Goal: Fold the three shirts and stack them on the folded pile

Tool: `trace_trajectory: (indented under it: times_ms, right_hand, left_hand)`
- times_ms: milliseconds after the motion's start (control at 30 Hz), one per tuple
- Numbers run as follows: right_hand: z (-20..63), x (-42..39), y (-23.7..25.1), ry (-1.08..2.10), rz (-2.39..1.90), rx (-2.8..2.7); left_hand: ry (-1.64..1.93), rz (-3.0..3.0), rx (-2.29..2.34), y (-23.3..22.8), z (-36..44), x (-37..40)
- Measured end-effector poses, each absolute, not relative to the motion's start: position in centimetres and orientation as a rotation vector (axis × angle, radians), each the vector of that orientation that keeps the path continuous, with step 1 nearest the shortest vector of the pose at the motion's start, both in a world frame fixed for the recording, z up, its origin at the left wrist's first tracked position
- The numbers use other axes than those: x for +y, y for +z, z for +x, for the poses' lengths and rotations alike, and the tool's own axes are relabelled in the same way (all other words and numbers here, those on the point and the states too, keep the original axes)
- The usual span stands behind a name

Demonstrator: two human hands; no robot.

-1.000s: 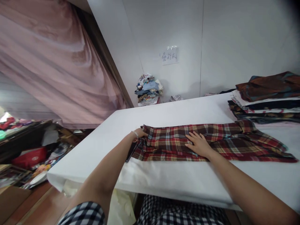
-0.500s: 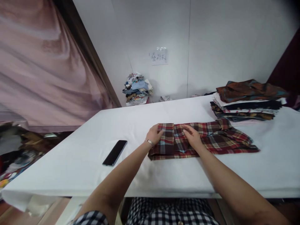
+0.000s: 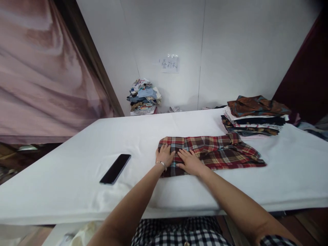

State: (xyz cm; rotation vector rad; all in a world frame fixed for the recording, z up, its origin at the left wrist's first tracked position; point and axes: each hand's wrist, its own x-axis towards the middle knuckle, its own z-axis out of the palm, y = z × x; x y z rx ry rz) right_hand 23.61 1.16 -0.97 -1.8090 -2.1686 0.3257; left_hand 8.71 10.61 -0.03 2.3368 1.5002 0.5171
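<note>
A red, brown and cream plaid shirt (image 3: 217,145) lies in a long folded strip across the middle of the white-covered table (image 3: 143,133). My left hand (image 3: 165,156) rests flat on the shirt's left end, fingers spread, with a bracelet at the wrist. Just to the right, my right hand (image 3: 191,162) also lies flat on the cloth, its fingers pointing left toward the other hand. Neither hand grips the fabric. The shirt's right end is narrower and lies loosely.
A black phone (image 3: 115,169) lies on the table to the left. At the back right stands a stack of folded clothes (image 3: 256,118). Another pile of clothes (image 3: 145,97) is beyond the table's far edge, below a paper sign (image 3: 170,64) on the wall. A pink curtain (image 3: 46,68) hangs at left.
Both hands have come down from the shirt's upper edge onto its middle, the right one sliding left and closer to the left hand. The shirt's left end now lies flatter. The view has shifted slightly.
</note>
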Motion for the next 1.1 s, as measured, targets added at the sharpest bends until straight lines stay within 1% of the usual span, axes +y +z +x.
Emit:
trace_trajectory:
  times_ms: [100,200,367,467,567,633,700,867,933,1000,1100]
  right_hand:
    - [23.8,1.3,-1.5,0.36,-1.825,-2.167]
    - [23.9,1.3,-1.5,0.348,-1.81,-2.162]
    - [23.6,0.9,-0.3,0.339,-1.773,-2.163]
    - [24.0,0.3,1.2,0.247,-1.711,-2.12]
    - [24.8,0.3,2.1,0.109,-1.774,-2.021]
    - [25.1,0.5,1.8,0.13,-1.863,-2.0]
    - [25.1,0.9,0.8,0.222,-1.942,-2.031]
    - [25.2,1.4,-1.2,0.341,-1.988,-2.086]
    - [25.2,1.5,-0.8,0.436,-2.004,-2.048]
    - [24.7,1.8,0.4,0.46,-1.993,-1.976]
    - [22.1,2.4,2.6,0.305,-1.805,-1.952]
  left_hand:
    - [0.576,2.188,1.564,1.0,6.9,11.9]
    - [0.55,2.0,1.62,1.5,5.5,12.7]
    - [0.545,1.845,1.495,2.6,4.8,12.8]
    - [0.626,1.843,1.525,4.3,2.8,13.6]
    - [0.62,1.866,1.667,5.1,-0.8,15.0]
    - [0.548,1.874,1.765,4.5,-2.9,15.6]
    - [0.467,1.88,1.829,3.4,-4.3,15.9]
    - [0.377,1.901,1.873,1.3,-5.0,15.9]
    - [0.374,1.894,1.871,1.1,-5.0,16.0]
    - [0.385,1.88,1.876,0.9,-5.0,16.0]
    - [0.408,1.846,1.893,0.7,-5.1,15.9]
